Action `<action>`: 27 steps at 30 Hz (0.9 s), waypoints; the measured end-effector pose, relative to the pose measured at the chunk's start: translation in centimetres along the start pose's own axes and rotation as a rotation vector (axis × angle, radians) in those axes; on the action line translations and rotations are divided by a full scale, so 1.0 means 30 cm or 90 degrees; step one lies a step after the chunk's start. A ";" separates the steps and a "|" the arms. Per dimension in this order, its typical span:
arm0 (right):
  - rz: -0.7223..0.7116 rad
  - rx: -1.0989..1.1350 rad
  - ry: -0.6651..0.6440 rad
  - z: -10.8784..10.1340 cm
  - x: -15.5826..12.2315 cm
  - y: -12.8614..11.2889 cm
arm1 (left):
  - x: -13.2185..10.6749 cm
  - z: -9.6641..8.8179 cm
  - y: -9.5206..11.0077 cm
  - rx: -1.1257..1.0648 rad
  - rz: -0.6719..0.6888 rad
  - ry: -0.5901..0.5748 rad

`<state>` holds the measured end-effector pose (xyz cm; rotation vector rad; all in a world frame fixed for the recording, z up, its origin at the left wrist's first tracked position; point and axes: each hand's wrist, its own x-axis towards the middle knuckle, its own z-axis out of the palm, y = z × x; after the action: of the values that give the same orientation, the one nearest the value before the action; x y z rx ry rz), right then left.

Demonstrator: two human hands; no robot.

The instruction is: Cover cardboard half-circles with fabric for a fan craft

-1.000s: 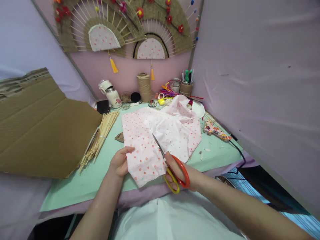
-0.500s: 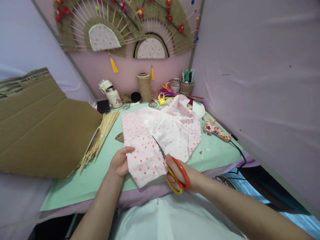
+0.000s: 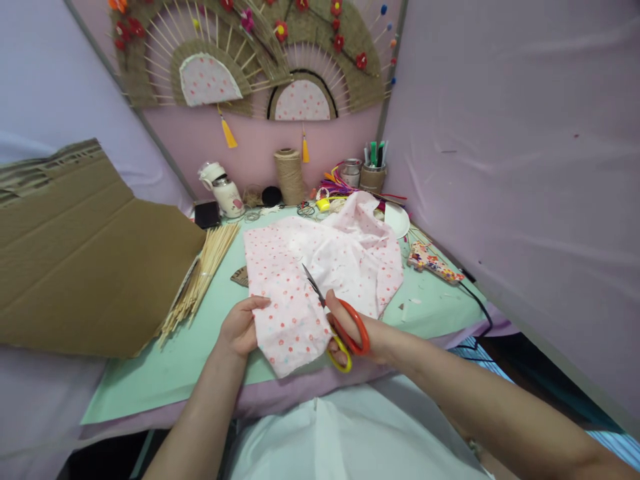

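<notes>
The right hand [image 3: 349, 321] grips the scissors [image 3: 364, 332] by their orange and yellow loops; compared with half a second ago, hand and scissors sit a little farther forward, away from the body. The blades point away from the person and leftward, the long axis running diagonally from the handles, nearest the body. The left hand [image 3: 240, 327] holds the left edge of the dotted pink cloth [image 3: 283, 273], thumb on top, in nearly the same place as earlier. The cloth lies across the middle of the green tabletop [image 3: 135, 387]; its near flap stretches lengthwise towards the person, beside the blades. Left of it, a cardboard scrap [image 3: 241, 276] bears dark marks too small to read. Farther left lies a bundle of sticks [image 3: 203, 280]; behind the cloth, a bottle [image 3: 227, 195] shows a reddish motif.
</notes>
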<state>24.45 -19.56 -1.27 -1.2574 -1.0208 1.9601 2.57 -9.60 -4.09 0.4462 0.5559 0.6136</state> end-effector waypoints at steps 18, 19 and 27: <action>-0.007 -0.049 0.050 0.013 0.010 0.007 | 0.004 -0.017 0.004 0.032 -0.011 -0.026; -0.012 -0.048 0.051 0.014 0.011 0.007 | 0.004 -0.018 0.004 0.034 -0.010 -0.026; -0.035 -0.026 0.060 0.022 0.041 0.017 | 0.008 -0.020 0.002 0.030 -0.002 -0.012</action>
<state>23.35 -19.04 -2.12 -1.3165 -1.0417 1.8296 2.35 -9.27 -4.59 0.4955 0.5544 0.5941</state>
